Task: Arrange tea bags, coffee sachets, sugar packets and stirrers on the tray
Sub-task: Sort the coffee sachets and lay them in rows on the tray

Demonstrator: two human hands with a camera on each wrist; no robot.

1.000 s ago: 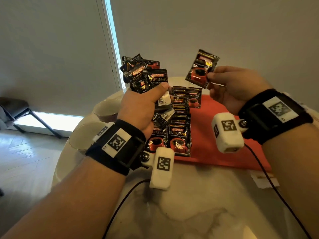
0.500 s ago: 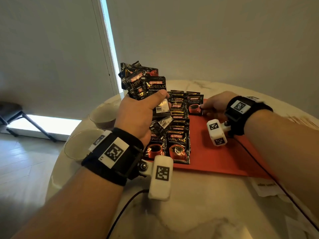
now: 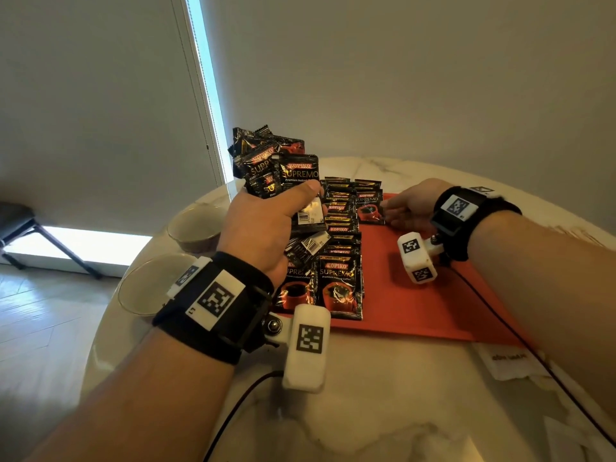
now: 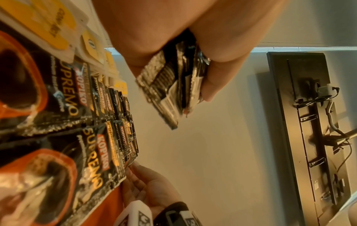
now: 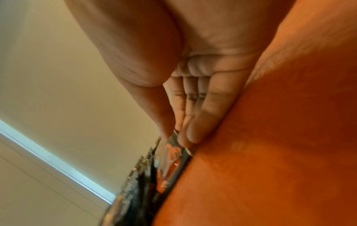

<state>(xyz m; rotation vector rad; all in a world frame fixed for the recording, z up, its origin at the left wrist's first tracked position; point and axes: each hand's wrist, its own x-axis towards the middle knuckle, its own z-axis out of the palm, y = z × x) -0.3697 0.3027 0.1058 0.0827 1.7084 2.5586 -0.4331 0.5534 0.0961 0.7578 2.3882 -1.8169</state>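
My left hand [image 3: 283,221] is raised over the left side of the red tray [image 3: 416,305] and grips a fanned bunch of black coffee sachets [image 3: 286,171], thumb across the front. The left wrist view shows that bunch [image 4: 170,85] between thumb and fingers. Two overlapping rows of coffee sachets [image 3: 340,281] lie along the tray's left part. At the far end my right hand [image 3: 400,208] pinches the edge of one sachet [image 3: 369,208] lying low on the tray; the right wrist view shows thumb and fingers on that sachet [image 5: 170,154].
Two bowls [image 3: 196,225] [image 3: 153,285] stand left of the tray on the round marble table. White paper packets [image 3: 510,361] lie near the tray's right corner. Yellow-labelled white packets [image 4: 58,30] lie beyond the coffee rows. A monitor [image 4: 309,122] stands behind.
My right hand came down from mid-air with its sachet to the far end of the second row on the tray. The left hand stayed raised with its bunch.
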